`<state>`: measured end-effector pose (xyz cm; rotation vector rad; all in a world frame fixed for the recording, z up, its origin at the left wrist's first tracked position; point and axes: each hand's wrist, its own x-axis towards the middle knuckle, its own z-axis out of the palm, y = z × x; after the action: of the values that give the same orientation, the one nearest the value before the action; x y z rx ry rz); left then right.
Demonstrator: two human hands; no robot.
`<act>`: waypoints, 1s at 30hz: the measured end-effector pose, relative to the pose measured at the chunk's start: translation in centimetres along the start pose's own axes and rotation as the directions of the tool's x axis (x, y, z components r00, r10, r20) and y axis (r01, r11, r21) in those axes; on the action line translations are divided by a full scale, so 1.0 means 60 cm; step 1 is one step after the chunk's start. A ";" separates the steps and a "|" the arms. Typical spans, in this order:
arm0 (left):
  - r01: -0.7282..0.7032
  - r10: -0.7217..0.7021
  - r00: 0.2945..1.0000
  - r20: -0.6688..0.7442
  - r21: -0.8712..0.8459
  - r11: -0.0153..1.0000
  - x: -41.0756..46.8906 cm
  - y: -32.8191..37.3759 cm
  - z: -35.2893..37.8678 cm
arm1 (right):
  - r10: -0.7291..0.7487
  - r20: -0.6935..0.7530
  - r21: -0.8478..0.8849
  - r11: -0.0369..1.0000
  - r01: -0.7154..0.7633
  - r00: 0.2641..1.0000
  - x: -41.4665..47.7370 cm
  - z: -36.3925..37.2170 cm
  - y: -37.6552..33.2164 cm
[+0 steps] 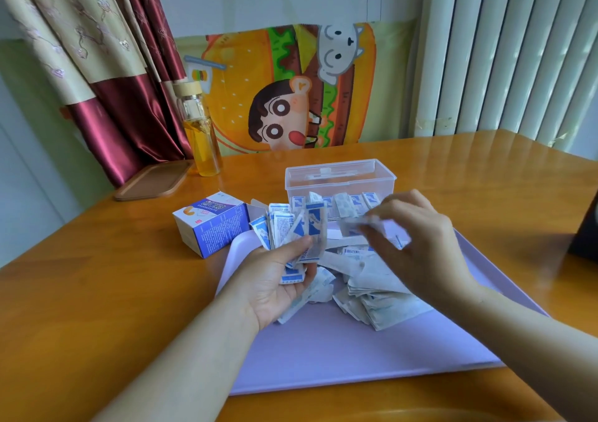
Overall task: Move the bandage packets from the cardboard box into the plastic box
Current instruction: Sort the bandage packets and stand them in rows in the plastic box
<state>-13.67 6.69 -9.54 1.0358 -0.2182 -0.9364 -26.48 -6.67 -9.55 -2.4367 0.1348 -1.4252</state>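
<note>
The left hand (275,279) is turned palm up with its fingers and thumb closed around a fanned bunch of bandage packets (291,227), blue and white, standing up out of the grip. The right hand (417,243) is just beside it, fingers curled, pinching a single packet (359,224) between thumb and fingertips (that packet is blurred, so its print cannot be read). Under and between both hands a loose heap of packets (372,298) lies on a lilac tray (356,357), some crumpled, some flat. Beyond the right hand stands the clear plastic box (339,176), open at the top, with a row of packets already upright inside it against the near wall. Beyond and to the outer side of the left hand sits the cardboard box (210,224), white and blue, on its side with its end flaps open toward the hands. Farther off past the left hand are a glass bottle (202,130) of yellow liquid and a brown tray (152,180), all on the wooden table (97,292)
</note>
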 end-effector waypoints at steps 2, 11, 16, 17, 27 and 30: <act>-0.035 0.035 0.999 -0.037 0.015 0.999 0.004 -0.002 -0.001 | 0.443 0.093 0.364 0.818 -0.444 0.892 0.016 -0.001 -0.020; -0.040 0.021 0.992 0.123 0.152 0.988 -0.008 -0.020 0.016 | 0.679 0.602 0.480 0.112 -0.870 0.420 0.008 0.042 -0.034; 0.220 -0.217 0.919 0.330 0.029 0.975 -0.022 -0.005 0.016 | 0.708 0.594 0.369 0.183 -0.911 0.382 0.014 0.043 -0.029; 0.240 -0.224 0.913 0.341 -0.003 0.971 -0.023 -0.004 0.017 | 0.717 0.586 0.345 0.200 -0.917 0.377 0.015 0.042 -0.030; 0.173 -0.173 0.973 0.152 0.016 0.985 0.000 -0.024 0.009 | 0.667 0.531 0.379 0.365 -0.850 0.523 0.010 0.041 -0.026; 0.112 -0.116 0.981 0.155 0.036 0.993 0.003 -0.020 0.007 | 0.639 0.506 0.410 0.413 -0.814 0.579 0.012 0.030 -0.023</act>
<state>-14.45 6.10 -10.35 1.0081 -0.3052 -1.1231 -24.66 -5.15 -9.34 -1.6129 0.5308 -0.5570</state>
